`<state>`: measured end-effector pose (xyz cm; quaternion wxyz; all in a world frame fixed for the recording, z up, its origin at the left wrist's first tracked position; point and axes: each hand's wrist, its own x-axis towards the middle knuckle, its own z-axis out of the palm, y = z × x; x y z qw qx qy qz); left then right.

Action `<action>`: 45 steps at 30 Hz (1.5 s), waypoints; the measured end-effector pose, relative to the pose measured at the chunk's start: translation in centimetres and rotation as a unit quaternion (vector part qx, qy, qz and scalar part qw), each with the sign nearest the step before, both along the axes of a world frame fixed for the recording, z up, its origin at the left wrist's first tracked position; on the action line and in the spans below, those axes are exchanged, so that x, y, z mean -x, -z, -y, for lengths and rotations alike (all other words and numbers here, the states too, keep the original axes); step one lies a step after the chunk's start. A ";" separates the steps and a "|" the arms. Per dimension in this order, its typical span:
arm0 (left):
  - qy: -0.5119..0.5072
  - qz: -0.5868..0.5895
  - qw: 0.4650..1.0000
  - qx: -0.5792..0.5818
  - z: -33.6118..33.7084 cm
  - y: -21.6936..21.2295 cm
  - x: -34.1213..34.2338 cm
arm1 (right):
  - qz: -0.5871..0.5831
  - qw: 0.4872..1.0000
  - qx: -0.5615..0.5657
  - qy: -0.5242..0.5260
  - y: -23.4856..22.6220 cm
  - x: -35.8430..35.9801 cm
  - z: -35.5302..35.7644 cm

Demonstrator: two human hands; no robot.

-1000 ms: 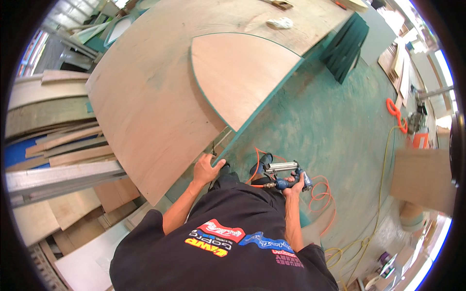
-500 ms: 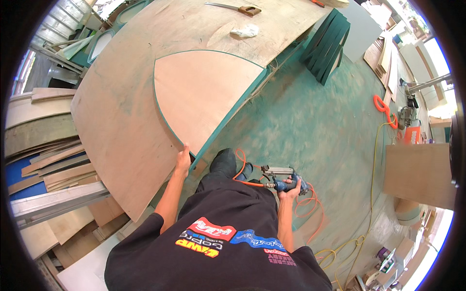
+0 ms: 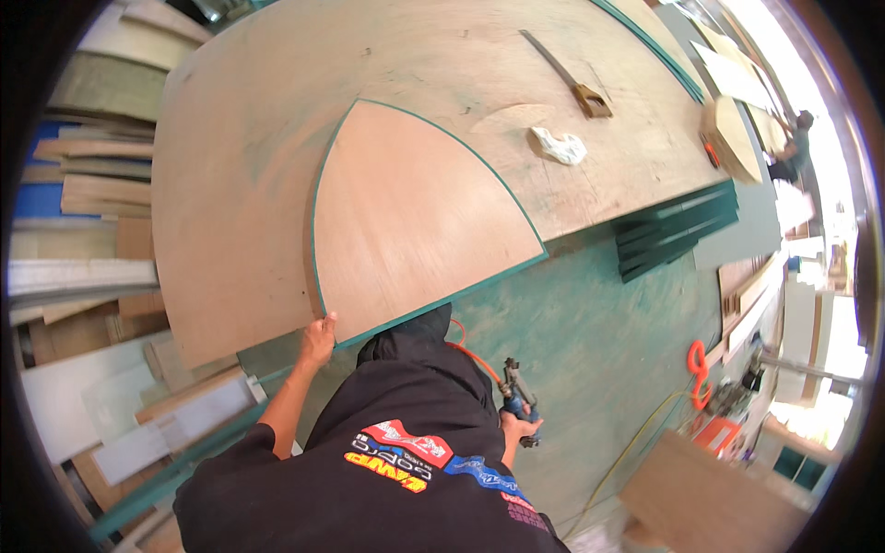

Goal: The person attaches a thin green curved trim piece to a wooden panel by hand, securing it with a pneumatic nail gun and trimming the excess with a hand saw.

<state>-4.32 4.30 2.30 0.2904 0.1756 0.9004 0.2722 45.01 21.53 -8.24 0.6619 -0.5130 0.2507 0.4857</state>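
In the head view, the left hand [image 3: 318, 339] is now rested open on the near corner of the fan-shaped plywood panel [image 3: 415, 217], more fully in view than before, while the blue nail gun [image 3: 518, 405] is kept clamped in the right hand [image 3: 513, 429], lowered beside the hip, its orange hose [image 3: 470, 355] trailing behind.

Before you: a fan-shaped plywood panel with a green edge [image 3: 415, 217] lying on the large plywood sheet [image 3: 240, 138]. Your left hand [image 3: 318, 339] touches its near corner. Behind it, a handsaw [image 3: 564, 72] and a crumpled white rag [image 3: 559, 145]. At your right, your right hand [image 3: 514, 429] holds a blue nail gun [image 3: 519, 402]. At your left, stacked boards [image 3: 88, 221].
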 end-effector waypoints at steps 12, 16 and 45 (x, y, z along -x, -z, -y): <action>-0.162 -0.197 0.967 -0.027 -6.3 -9.5 -4.5 | 0.141 0.864 -0.331 -0.353 -22.8 6.3 -38.7; -0.188 -0.143 0.968 -0.088 -9.0 -8.8 -11.8 | 0.452 0.660 -0.273 -0.534 -24.1 9.7 -50.5; -0.569 -0.145 0.648 -0.485 -22.8 -12.7 -5.1 | 0.660 0.253 -0.291 -0.645 -12.3 18.0 -56.8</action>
